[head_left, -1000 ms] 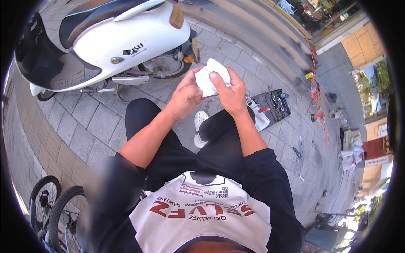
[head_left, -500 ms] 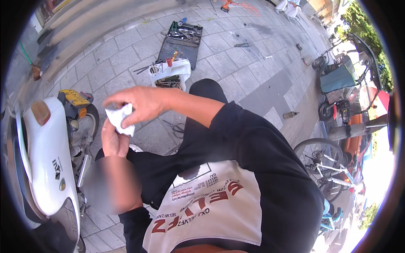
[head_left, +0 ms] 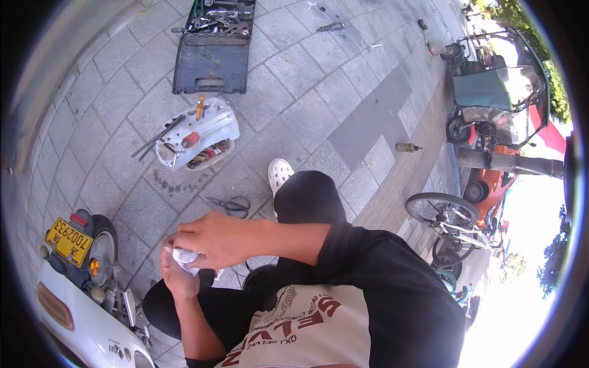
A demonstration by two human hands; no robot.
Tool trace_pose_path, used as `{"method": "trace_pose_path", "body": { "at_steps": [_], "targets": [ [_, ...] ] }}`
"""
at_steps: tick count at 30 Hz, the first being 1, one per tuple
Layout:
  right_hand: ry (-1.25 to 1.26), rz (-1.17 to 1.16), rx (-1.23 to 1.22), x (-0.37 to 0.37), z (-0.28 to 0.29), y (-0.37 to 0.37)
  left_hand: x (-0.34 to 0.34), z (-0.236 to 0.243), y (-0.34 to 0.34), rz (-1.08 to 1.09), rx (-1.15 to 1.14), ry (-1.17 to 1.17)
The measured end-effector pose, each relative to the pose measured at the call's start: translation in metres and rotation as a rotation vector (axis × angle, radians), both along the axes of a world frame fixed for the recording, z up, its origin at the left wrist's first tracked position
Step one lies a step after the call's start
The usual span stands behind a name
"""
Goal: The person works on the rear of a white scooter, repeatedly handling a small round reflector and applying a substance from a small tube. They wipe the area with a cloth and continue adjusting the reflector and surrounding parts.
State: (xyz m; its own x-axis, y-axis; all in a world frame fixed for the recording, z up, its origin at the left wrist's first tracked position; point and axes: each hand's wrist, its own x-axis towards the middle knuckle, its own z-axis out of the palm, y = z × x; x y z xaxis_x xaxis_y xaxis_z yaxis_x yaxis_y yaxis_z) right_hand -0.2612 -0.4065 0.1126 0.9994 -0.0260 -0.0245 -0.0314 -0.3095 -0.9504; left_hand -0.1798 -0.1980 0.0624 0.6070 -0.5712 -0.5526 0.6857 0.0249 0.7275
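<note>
A crumpled white tissue (head_left: 185,256) is pinched between my two hands, in front of my bent knees. My right hand (head_left: 211,239) reaches across from the right and closes over the tissue from above, its fingers curled. Below it, my left hand (head_left: 176,273) grips the tissue's other side with bent fingers. The hands touch or nearly touch, and most of the tissue is hidden by them. Whether something is wrapped inside, I cannot tell. Beyond my right forearm, a pair of dark-handled scissors (head_left: 236,207) lies on the paving.
A white scooter (head_left: 80,319) stands close at lower left. Ahead lie an open tool case (head_left: 211,76) and a white plastic container (head_left: 218,119) with tools on and in it. A screwdriver (head_left: 332,27) and a small bottle (head_left: 407,148) lie farther off. A bicycle (head_left: 442,214) stands at right.
My hands have drawn together, and the right one now covers more of the tissue. The view has shifted, so the tool case sits higher in it and the scooter lower.
</note>
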Motion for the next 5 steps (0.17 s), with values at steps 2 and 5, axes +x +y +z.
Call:
{"method": "trace_pose_path", "body": {
  "at_steps": [2, 5],
  "targets": [
    [0.089, -0.007, 0.081, 0.004, 0.004, -0.011, 0.016, -0.031, 0.02, -0.141, 0.028, 0.021],
    [0.289, -0.032, 0.041, -0.006, 0.006, -0.013, 0.033, -0.014, 0.002, -0.208, -0.001, 0.097]
  ]
}}
